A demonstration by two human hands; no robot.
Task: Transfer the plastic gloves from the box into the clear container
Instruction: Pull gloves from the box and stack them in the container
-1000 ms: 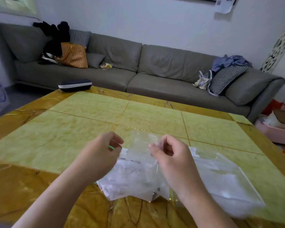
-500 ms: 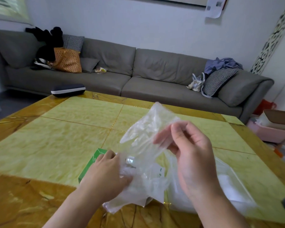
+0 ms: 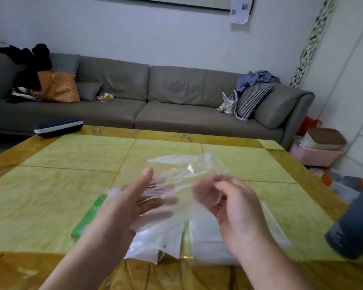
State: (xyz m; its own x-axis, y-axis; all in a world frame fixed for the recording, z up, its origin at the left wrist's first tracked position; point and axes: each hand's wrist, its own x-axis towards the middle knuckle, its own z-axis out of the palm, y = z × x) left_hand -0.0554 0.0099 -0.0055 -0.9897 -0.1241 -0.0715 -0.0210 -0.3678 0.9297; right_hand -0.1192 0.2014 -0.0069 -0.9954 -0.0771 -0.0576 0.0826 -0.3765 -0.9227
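Pinched in my right hand, fingers curled, is a clear plastic glove, held up above the table. Left hand has fingers spread straight and looks slid inside the film, w/ thumb up. Green glove box sits below the left wrist, more gloves spilling from it. Clear container lies just right of the box, under my right hand.

Two hands, one glove, one green box, one sofa
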